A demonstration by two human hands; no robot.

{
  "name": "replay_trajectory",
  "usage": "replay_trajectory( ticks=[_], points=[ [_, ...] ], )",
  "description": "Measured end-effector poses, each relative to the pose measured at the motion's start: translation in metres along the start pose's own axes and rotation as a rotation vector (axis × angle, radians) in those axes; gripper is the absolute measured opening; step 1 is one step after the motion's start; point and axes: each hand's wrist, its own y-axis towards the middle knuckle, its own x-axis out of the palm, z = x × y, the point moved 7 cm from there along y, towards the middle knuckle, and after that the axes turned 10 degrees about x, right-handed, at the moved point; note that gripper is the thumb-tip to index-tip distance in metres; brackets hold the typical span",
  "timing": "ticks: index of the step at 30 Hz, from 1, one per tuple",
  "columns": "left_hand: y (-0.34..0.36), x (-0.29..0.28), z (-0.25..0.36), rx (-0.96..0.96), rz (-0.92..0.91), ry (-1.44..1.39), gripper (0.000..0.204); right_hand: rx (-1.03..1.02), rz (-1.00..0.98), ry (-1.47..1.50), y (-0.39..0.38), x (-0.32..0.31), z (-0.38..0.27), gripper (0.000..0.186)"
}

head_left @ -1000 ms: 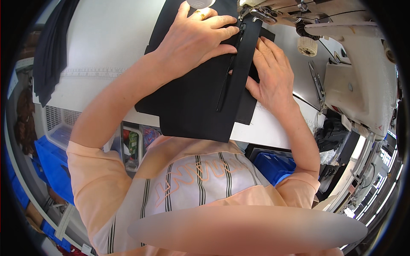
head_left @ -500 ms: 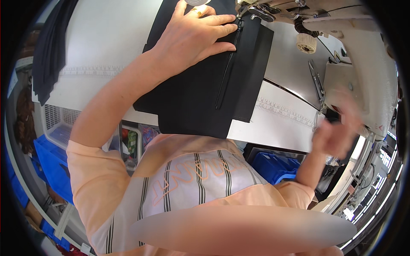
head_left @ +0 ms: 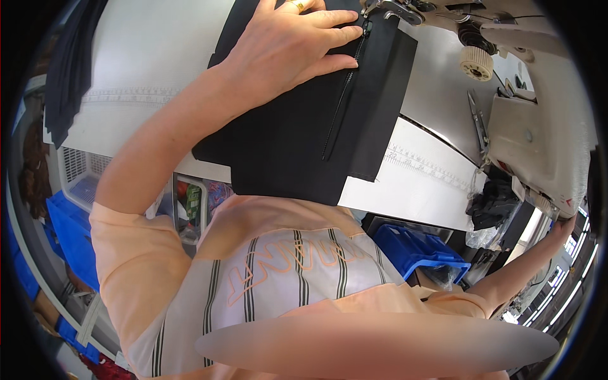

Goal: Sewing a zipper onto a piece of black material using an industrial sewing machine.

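A black fabric piece (head_left: 278, 152) with a dark zipper (head_left: 337, 111) set along it lies on the sewing table. My left hand (head_left: 285, 50) rests flat on this cloth, fingers stretched toward the zipper's upper end and a gold ring on one of them. Close by those fingertips are the metal foot parts (head_left: 386, 9) of a sewing machine (head_left: 544, 139). On the right, my right forearm (head_left: 529, 256) reaches out to the machine's far end. The machine body hides the fingers of that hand, so what they touch does not show.
Dark cloth strips (head_left: 69, 76) hang over the table's left side. Printed ruler scales cross the white tabletop (head_left: 437, 183). Small scissors or tweezers (head_left: 478, 123) lie beside the machine. Below the table are blue bins (head_left: 418, 253), a white basket (head_left: 82, 174) and a black bundle (head_left: 494, 202).
My right hand has swung from beside the table's right part outward to the machine's right end. My left hand stays flat on the cloth. The whole view has shifted slightly.
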Motion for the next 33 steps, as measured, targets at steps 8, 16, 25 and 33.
replay_trajectory(
  ticks=[8, 16, 25, 33],
  points=[
    [0.001, 0.001, 0.0, 0.012, -0.031, 0.008, 0.044, -0.215, 0.126, 0.146, -0.095, 0.05, 0.015, 0.044],
    [0.001, 0.002, 0.0, -0.001, -0.062, -0.001, 0.046, -0.182, 0.132, 0.174, -0.069, 0.031, 0.017, 0.043],
    [0.001, 0.003, -0.001, 0.001, -0.063, -0.018, 0.045, -0.1, 0.15, 0.127, -0.084, 0.046, 0.008, 0.043],
    [0.0, 0.004, 0.004, 0.051, -0.069, 0.076, 0.045, -0.462, 0.068, 0.484, -0.115, 0.059, 0.048, 0.051]
  ],
)
